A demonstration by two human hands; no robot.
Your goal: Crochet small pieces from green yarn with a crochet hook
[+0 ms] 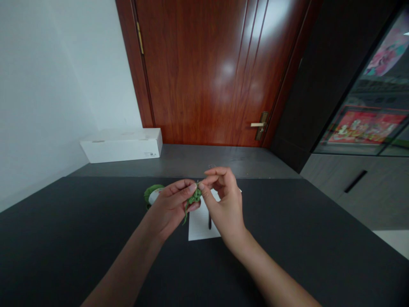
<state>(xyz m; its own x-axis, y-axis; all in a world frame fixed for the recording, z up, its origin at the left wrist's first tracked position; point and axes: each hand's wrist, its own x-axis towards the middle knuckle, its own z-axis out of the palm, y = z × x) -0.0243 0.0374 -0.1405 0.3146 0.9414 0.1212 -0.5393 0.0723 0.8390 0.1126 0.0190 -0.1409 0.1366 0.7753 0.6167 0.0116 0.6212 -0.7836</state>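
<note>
Grip check: left hand (171, 209) pinches a small green crocheted piece (193, 199) between thumb and fingers, right hand (223, 200) nearly closed, fingertips on it too. Just past them, a green yarn ball (152, 192) and a sheet of white paper (200, 224) sit on the dark surface (79, 238), wooden door (191, 72) beyond.

Here's a glossy red-brown door (198, 72) standing dead ahead, its brass handle (259, 125) catching the light, while a white box (121, 146) is sitting on the grey ledge (204, 158) against the white wall (57, 85) and a dark glass-fronted cabinet (351, 85) is looming on the right.
</note>
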